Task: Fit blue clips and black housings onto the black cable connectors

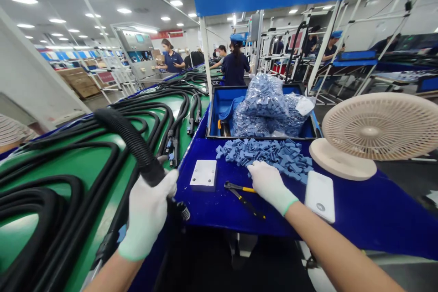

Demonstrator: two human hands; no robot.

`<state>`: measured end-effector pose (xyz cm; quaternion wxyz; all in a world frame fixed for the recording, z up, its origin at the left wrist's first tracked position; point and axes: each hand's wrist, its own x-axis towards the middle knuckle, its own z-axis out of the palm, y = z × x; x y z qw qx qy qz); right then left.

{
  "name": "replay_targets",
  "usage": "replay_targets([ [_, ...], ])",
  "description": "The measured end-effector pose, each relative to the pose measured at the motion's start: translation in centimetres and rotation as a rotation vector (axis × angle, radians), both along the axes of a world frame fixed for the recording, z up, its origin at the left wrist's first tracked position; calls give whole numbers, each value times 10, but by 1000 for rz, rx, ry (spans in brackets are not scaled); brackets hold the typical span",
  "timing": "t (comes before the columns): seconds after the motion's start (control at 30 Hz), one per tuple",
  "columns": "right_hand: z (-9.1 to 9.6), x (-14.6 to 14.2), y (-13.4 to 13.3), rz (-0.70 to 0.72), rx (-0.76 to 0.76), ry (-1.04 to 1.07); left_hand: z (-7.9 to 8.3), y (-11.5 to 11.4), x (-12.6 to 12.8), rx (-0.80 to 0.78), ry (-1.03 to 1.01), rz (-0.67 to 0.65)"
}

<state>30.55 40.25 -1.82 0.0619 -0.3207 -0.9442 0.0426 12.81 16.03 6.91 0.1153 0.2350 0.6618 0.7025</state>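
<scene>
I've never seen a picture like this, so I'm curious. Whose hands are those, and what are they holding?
This picture comes from a camera worn on a person's head, so you see what they see, looking down at their own white-gloved hands. Their left hand grips a thick black ribbed hose, and many more hoses lie on a green table. Their right hand holds nothing and rests on a blue table, beside a heap of small blue pieces. Close by lie yellow-handled pliers and a white square plate. Bags of blue pieces sit in a blue bin, next to a round fan. Other workers stand farther back.
</scene>
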Motion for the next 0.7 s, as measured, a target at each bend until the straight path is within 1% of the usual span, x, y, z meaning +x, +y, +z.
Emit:
replay_targets([
  [0.03,-1,-1,3,3,9,-22,3,10,-6,23,46,-23],
  [0.1,-2,-2,3,14,27,-54,9,31,-19,102,96,-130],
  [0.17,-1,-2,2,28,43,-73,12,51,-33,169,120,-234],
  [0.2,0,-1,2,34,48,-82,12,60,-39,188,126,-266],
  [0.27,2,0,4,37,48,-102,10,75,-50,200,130,-291],
  [0.33,3,1,8,28,37,-126,6,85,-57,196,123,-300],
  [0.4,4,2,11,17,23,-145,2,90,-61,189,115,-315],
  [0.5,3,4,13,23,-11,-159,-2,89,-63,177,108,-334],
  [0.7,-7,0,8,66,-66,-117,-8,83,-68,161,112,-315],
])
